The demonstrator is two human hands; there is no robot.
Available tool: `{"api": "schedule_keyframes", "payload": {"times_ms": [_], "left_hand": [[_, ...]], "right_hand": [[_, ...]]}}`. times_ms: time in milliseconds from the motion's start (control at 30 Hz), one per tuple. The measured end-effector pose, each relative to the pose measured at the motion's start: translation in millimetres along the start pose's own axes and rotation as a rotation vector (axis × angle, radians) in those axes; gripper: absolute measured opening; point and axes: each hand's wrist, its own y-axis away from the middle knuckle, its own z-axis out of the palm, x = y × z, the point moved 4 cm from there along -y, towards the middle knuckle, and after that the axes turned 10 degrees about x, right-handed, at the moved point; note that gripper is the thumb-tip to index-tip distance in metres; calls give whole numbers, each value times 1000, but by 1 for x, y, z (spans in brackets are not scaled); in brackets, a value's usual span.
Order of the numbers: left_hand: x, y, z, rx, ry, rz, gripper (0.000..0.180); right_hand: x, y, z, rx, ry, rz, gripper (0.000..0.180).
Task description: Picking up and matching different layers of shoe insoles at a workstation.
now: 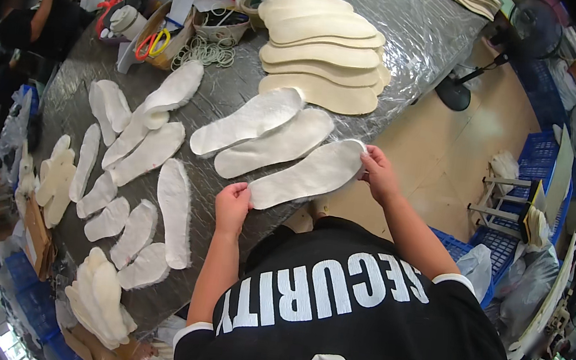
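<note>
Two bare hands hold one white insole [306, 174] by its ends, at the near edge of a grey work table [422, 24]. The left hand [232, 205] pinches the end nearer the person; the right hand [377, 173] pinches the far end. The hands are apart, each closed on the insole, which lies flat and stretched between them, on or just above the table top; which of the two cannot be told.

Just beyond the held insole lie two more white insoles [265, 130], side by side and parallel to it. Further beyond those sits a fanned stack of cream insoles [325, 51]. To the left of the held insole, many white insole pieces [140, 155] are scattered over the table, and a pile of cream cut-outs [101, 297] rests near the table's lower left edge. A basket with yellow-handled scissors [152, 42] stands far beyond, next to rubber bands [207, 51].

To do this well, a light, even grip at both ends seems best, keeping the insole flat and in line with its neighbours.
</note>
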Motion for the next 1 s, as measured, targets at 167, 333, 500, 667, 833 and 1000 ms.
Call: {"api": "schedule_keyframes", "payload": {"times_ms": [167, 333, 500, 667, 833, 1000], "left_hand": [[-16, 25, -24, 111, 61, -87, 17], [-60, 75, -107, 373, 44, -172, 22], [-82, 97, -150, 558, 86, -274, 27], [-111, 93, -192, 817, -129, -250, 31], [-89, 100, -199, 1012, -492, 281, 21], [-19, 75, -113, 556, -463, 420, 23]], "right_hand": [[9, -2, 1, -161, 49, 4, 17], [17, 24, 51, -408, 246, 99, 22], [8, 42, 101, -546, 576, -307, 33], [-10, 24, 98, -453, 636, -431, 21], [-48, -38, 65, -140, 521, -589, 19], [-128, -111, 44, 323, 592, -807, 19]]}}
